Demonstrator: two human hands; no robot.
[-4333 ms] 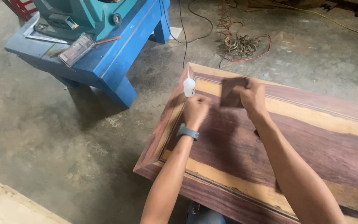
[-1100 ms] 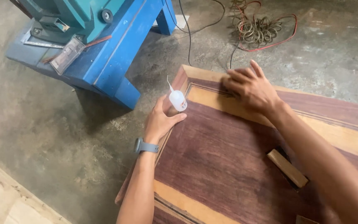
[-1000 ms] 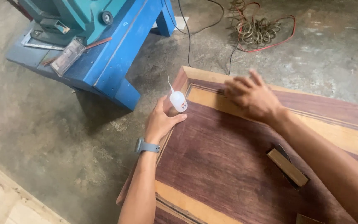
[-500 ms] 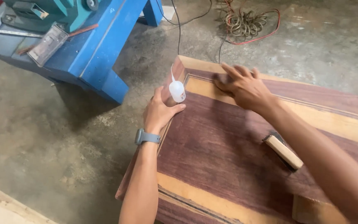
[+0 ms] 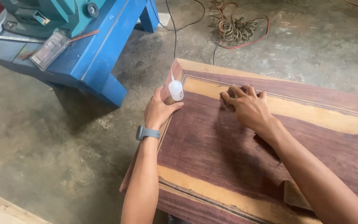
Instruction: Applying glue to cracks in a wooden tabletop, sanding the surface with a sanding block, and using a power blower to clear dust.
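Saw left hand (image 5: 159,110) gripping small white squeeze bottle (image 5: 175,89) at frame centre; right hand (image 5: 248,108) pressed fingers-curled on dark wood slab (image 5: 228,157), grasp unclear.

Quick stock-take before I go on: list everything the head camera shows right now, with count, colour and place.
Wooden slab: one, dark reddish with pale yellow bands, on the floor, centre and right.
Squeeze bottle: one, white, at the slab's left edge, in the left hand.
Sanding piece: one, dark, under the right fingers; kind unclear.
Wood block: one, tan, on the slab, partly behind the right forearm.
Machine stand: one, blue, top left.
Cables: a tangle, red and dark, top centre.
Wristwatch: one, grey, left wrist.
Left hand: grips the bottle.
Right hand: flat on the slab.
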